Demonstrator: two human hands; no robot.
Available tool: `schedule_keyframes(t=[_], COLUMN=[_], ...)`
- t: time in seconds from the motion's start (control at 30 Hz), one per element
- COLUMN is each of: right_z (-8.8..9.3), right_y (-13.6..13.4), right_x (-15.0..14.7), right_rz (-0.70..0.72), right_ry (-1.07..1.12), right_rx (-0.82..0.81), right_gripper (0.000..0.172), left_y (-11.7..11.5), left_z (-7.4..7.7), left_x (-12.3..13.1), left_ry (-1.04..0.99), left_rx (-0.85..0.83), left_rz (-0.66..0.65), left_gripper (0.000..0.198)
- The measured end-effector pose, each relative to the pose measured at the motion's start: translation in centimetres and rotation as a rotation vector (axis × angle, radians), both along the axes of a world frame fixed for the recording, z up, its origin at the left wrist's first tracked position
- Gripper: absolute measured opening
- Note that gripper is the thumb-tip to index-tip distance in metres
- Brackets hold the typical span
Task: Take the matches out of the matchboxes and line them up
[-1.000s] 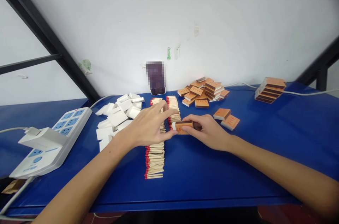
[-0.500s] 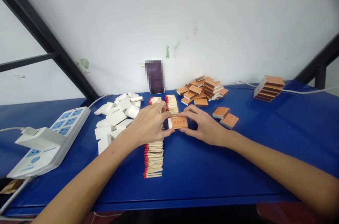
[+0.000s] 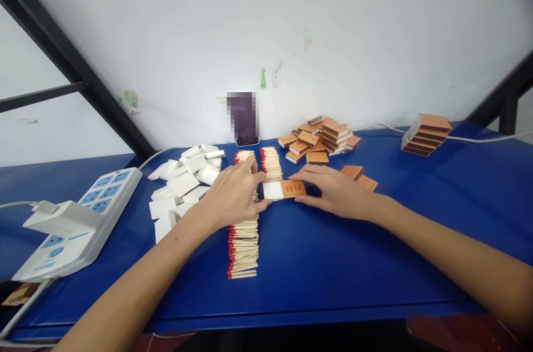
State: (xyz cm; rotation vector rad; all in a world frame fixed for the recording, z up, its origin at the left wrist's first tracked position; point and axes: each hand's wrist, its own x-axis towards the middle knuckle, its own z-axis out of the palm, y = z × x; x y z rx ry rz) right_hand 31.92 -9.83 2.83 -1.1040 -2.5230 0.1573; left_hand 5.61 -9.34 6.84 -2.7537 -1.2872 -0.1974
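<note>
A matchbox lies between my hands with its white inner tray [image 3: 273,191] slid partly out to the left of the orange sleeve [image 3: 293,189]. My left hand [image 3: 229,191] pinches the tray's left end between thumb and fingers. On the sleeve's right end, my right hand [image 3: 335,190] is closed in the same kind of pinch. Beneath and beside my left hand runs a long row of red-tipped matches [image 3: 244,246], its middle hidden by the hand. A second row of matches [image 3: 272,165] lies just behind the matchbox.
White paper trays [image 3: 183,182] are heaped left, beside a power strip [image 3: 110,191] with a charger [image 3: 62,221]. Orange matchboxes [image 3: 320,141] form a pile at the back. Two more [image 3: 352,172] lie behind my right hand; a neat stack [image 3: 427,134] stands far right. A phone [image 3: 244,119] leans on the wall.
The orange sleeve has moved right with my right hand, exposing much more of the white tray. My left hand has stayed nearly in place.
</note>
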Motion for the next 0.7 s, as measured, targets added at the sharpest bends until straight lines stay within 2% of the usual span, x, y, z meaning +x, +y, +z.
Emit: schedule_keyframes(t=[0.17, 0.23, 0.37, 0.43, 0.57, 0.7], right_z=[0.5, 0.7, 0.7, 0.6, 0.1, -0.1], right_y=[0.1, 0.3, 0.9, 1.3, 2.1, 2.5], right_x=[1.3, 1.8, 2.6, 2.9, 3.5, 3.9], right_rz=[0.009, -0.029, -0.257, -0.372, -0.510, -0.518], right_ry=[-0.120, -0.186, -0.282, -0.281, -0.288, -0.297], right_rx=[0.103, 0.182, 0.390, 0.439, 0.410, 0.370], right_gripper=[0.035, 0.031, 0.036, 0.038, 0.029, 0.032], left_y=[0.1, 0.0, 0.0, 0.0, 0.0, -0.1], left_z=[-0.1, -0.2, -0.5, -0.6, -0.5, -0.3], left_x=[0.0, 0.0, 0.0, 0.1, 0.3, 0.4], left_ry=[0.011, 0.013, 0.015, 0.014, 0.004, 0.012], left_rx=[0.005, 0.006, 0.017, 0.022, 0.023, 0.026], left_rz=[0.002, 0.002, 0.000, 0.001, 0.000, 0.004], left_gripper=[0.040, 0.041, 0.041, 0.040, 0.040, 0.039])
